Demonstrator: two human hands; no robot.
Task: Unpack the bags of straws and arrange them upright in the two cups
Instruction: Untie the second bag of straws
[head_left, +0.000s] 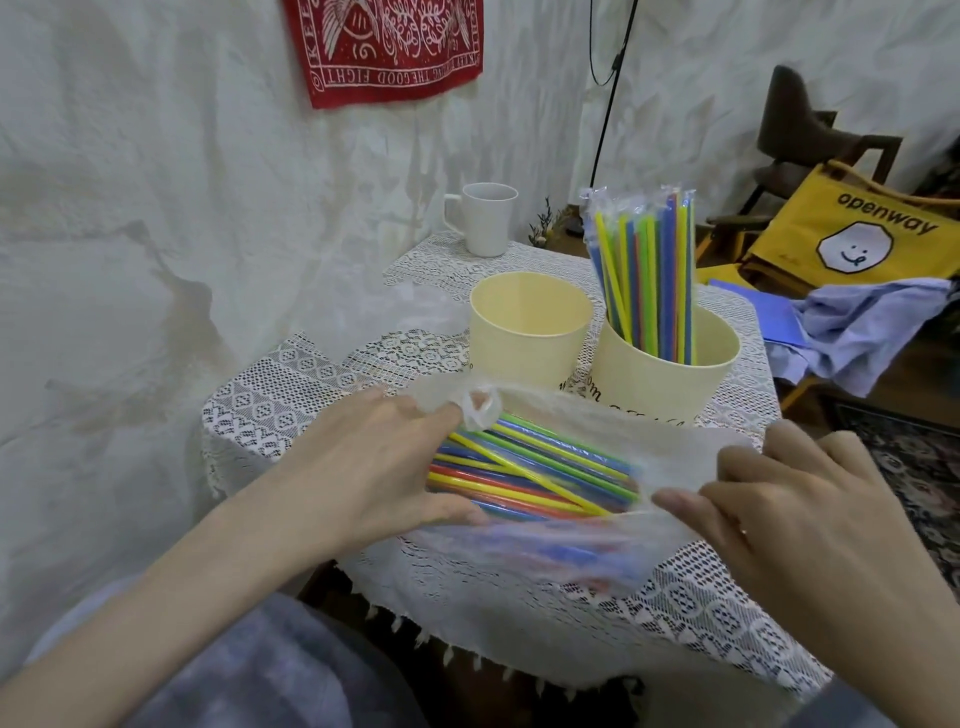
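A clear plastic bag (670, 457) of coloured straws (535, 467) hangs sideways over the table's near half. My left hand (384, 462) grips the straws and the bag's left end, a finger tucked into the plastic. My right hand (789, 504) pinches the bag's loose right end. Behind stand two pale yellow cups: the left cup (524, 332) holds nothing, the right cup (670, 374) holds an upright bag of straws (649, 270) still in its wrapper.
A white lace cloth (691, 618) covers the small table. A white mug (485, 218) stands at the far edge by the wall. To the right are a chair with a yellow bag (862, 228) and crumpled blue cloth (862, 332).
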